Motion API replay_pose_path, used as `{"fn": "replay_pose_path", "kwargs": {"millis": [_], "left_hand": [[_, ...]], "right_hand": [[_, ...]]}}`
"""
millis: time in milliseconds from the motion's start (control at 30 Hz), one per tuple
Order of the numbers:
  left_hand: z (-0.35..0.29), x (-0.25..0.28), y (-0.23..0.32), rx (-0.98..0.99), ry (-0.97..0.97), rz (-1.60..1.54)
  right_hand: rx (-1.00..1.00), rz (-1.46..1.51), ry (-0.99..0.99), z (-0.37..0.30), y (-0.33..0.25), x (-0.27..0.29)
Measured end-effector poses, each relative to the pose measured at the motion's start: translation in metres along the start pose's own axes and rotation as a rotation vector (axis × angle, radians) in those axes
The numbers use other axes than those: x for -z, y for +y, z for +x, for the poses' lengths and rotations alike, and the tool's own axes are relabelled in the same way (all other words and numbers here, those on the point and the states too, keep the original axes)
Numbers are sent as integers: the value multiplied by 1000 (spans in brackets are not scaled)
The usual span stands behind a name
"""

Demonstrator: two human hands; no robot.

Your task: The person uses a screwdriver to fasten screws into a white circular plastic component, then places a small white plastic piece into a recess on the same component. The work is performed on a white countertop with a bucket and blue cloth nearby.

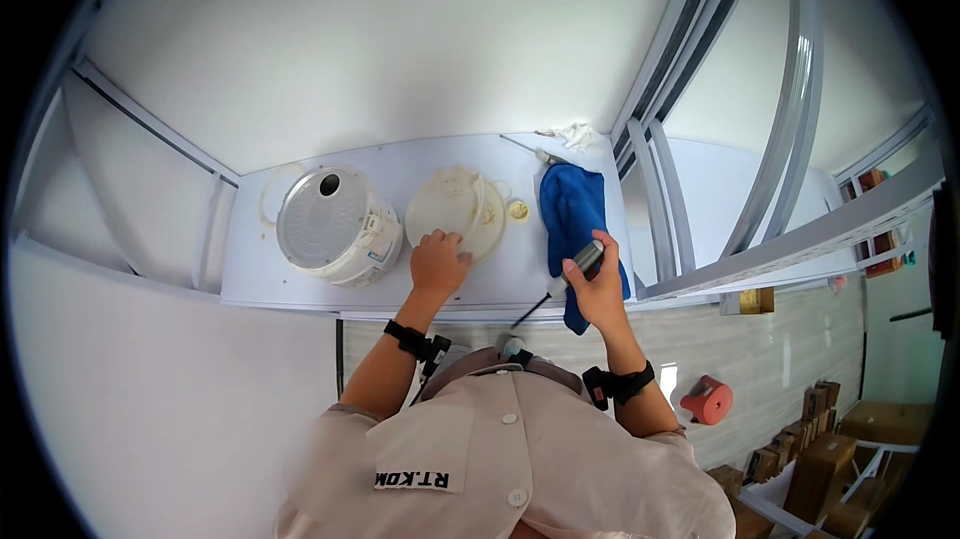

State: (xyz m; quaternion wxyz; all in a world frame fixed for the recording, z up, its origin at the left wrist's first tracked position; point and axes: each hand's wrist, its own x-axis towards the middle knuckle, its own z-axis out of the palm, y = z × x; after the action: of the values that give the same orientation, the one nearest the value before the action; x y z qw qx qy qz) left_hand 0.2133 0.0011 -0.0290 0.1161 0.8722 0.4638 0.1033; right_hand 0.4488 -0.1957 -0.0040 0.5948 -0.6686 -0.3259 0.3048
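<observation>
My left hand (440,261) rests at the near left edge of a round cream plastic lid (440,207) on the white table, its bent fingers closed over the edge. A raised strip crosses the lid's right side. A screwdriver (584,260) with a grey and white handle is gripped in my right hand (598,289). Its dark shaft points toward me and to the left, past the table's front edge. Right beside that hand lies a crumpled blue cloth (572,207). A small yellowish round piece (518,211) sits between lid and cloth.
To the left stands a round white appliance body (345,229) with a grey top and a dark round opening. A second screwdriver (545,155) and a crumpled white tissue (578,136) lie at the back right. Metal frame bars flank the table; a red stool (710,401) stands on the floor.
</observation>
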Motion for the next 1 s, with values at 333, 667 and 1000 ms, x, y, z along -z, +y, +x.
{"fn": "replay_pose_path", "kwargs": {"millis": [333,667,1000], "left_hand": [[0,-21,-4,-15,80,-70],[-5,3,2,-34,231,-138],[-91,41,-26,-106,278,-126]], "right_hand": [[30,240,117,34,41,-2],[266,-79,95,27,40,-1],[629,-730,-85,10,34,-4]]}}
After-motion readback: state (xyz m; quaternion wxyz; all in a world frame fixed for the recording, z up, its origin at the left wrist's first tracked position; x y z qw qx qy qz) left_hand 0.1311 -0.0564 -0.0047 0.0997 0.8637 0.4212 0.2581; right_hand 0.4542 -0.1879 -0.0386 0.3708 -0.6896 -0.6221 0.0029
